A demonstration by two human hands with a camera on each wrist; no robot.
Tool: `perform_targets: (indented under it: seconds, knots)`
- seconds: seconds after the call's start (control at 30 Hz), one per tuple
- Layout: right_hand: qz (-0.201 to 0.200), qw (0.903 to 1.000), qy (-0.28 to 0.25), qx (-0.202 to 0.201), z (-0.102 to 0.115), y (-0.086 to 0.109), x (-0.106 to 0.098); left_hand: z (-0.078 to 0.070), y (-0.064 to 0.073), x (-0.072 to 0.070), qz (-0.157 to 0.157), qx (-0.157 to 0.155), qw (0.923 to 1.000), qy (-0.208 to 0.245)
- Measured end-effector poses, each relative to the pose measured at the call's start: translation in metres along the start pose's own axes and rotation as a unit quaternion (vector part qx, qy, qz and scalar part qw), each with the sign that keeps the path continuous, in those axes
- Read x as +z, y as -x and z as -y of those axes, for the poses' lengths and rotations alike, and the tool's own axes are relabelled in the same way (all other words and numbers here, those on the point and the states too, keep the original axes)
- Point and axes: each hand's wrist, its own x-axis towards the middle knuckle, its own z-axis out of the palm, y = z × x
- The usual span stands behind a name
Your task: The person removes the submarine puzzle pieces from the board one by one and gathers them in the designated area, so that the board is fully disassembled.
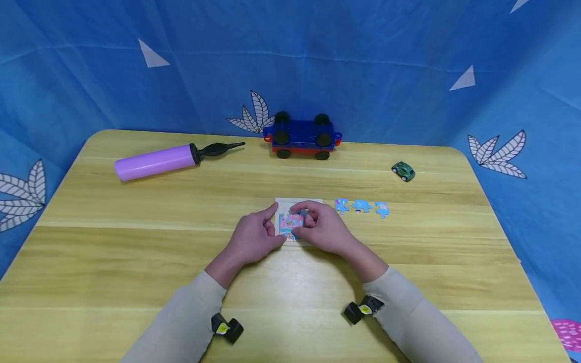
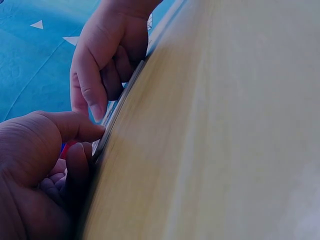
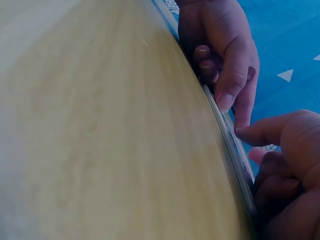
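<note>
A small white-bordered puzzle board (image 1: pixel 284 203) lies flat on the table, with joined pink and blue puzzle pieces (image 1: pixel 288 222) inside its frame. My left hand (image 1: pixel 252 236) holds the board's left side, index finger at the far corner and thumb at the near edge. Over the board's right half is my right hand (image 1: pixel 330 231), thumb and index finger around a puzzle piece (image 1: pixel 298 220) that they partly hide. In the left wrist view the board is a thin edge-on strip (image 2: pixel 118 111), with both hands' fingertips close together on it. Three loose puzzle pieces (image 1: pixel 362 205) lie right of the board.
A purple hand pump (image 1: pixel 156 162) with a black nozzle lies at the back left. Behind the board, an overturned blue and red toy vehicle (image 1: pixel 302 136) shows its black wheels. A small green toy car (image 1: pixel 403 171) stands at the back right. Blue printed cloth (image 1: pixel 363 75) hangs behind the table.
</note>
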Motion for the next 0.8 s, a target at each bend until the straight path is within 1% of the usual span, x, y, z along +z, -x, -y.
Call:
perform_targets:
  seconds: [0.33,0.5,0.6,0.8]
  knots:
    - [0.028,0.9988,0.017,0.036,0.004,-0.005,0.000,0.000,0.000,0.000,-0.001,-0.004,1.0000,0.000]
    - [0.050,0.9970,0.023,0.056,0.008,-0.008,-0.002,0.000,0.000,0.001,0.001,-0.008,0.9999,0.007]
    - [0.062,0.9957,0.022,0.065,0.010,-0.010,-0.004,0.000,0.000,0.001,0.001,-0.005,1.0000,0.007]
    - [0.066,0.9946,0.013,0.080,0.010,-0.012,-0.004,0.001,0.000,0.001,0.000,0.002,1.0000,0.003]
